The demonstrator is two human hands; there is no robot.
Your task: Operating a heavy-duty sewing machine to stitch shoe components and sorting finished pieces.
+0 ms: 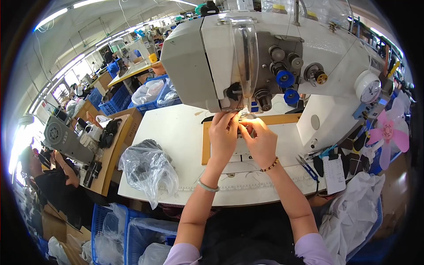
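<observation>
white table (pixel 190 126): bag (pixel 148 165) left, scissors (pixel 308 168) and paper (pixel 334 173) right. machine (pixel 335 44), off-white with blue knobs (pixel 285 78), stands on the table; its head (pixel 190 66) overhangs left hand (pixel 224 134) and right hand (pixel 261 139), close together, fingers bent; what they grip cannot be told.

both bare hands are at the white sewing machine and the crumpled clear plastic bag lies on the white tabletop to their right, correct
Not quite: the head view shows the crumpled clear plastic bag on the white tabletop to the left of the left hand and right hand at the white sewing machine.
</observation>
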